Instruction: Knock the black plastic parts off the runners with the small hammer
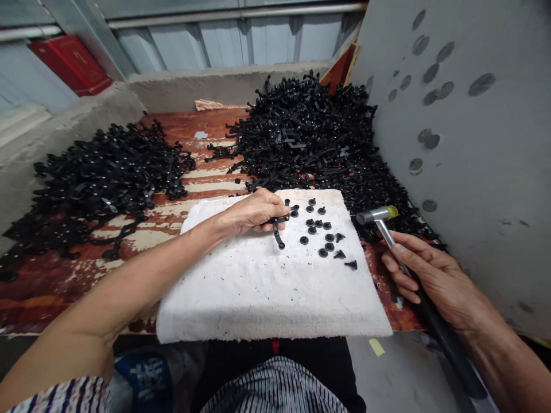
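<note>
My left hand (258,209) pinches a black jointed bracket (279,236) over a white cloth (241,287). One arm of the bracket points down toward me, and the fingers partly cover the rest. Right beside those fingertips are small black round-headed pegs (311,223), several of them scattered on the cloth, some standing and some on their sides. Off the cloth's right edge, my right hand (424,275) is wrapped around the shaft of a small hammer (379,217). Its head is metal with a yellow face, and the dark handle runs down along my forearm.
A large heap of black brackets (301,132) lies behind the cloth, against a grey panel (456,143) with round marks. A second pile of linked black brackets (107,172) covers the left of the worn red-brown board (202,172). A red box (71,63) sits at the back left.
</note>
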Available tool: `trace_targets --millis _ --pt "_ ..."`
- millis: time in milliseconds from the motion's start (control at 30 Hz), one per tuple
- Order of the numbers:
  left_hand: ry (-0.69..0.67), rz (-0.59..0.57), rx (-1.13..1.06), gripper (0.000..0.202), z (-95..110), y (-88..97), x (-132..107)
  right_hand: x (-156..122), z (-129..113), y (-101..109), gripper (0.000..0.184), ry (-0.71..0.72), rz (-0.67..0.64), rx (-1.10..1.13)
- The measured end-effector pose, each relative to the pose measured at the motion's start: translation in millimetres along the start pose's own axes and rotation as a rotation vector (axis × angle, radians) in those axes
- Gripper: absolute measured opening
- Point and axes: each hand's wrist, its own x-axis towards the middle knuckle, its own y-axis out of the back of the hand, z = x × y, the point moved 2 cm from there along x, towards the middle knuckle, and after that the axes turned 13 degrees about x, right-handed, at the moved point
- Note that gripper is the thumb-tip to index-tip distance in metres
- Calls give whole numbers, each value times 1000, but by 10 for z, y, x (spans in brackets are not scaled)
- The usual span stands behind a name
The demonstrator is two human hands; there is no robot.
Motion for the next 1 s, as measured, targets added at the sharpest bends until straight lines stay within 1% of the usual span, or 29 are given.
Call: trace_targets --millis 200,400,567,833,1000 --pt "6 -4 -68 32 -33 -11 -12 -15 -3 8 45 -2 6 -1" --pt "37 8 -60 33 -24 -35 12 -30 -11 3 45 -1 18 4" --pt "9 -4 -82 33 -38 -37 22 -25 -3 11 44 -4 17 7" --pt "13 -6 -97 34 -46 -39 15 -17 -4 -2 43 12 -5 -3" --pt "27 8 -76 34 -30 -43 12 -11 -19 -18 48 13 10 -6"
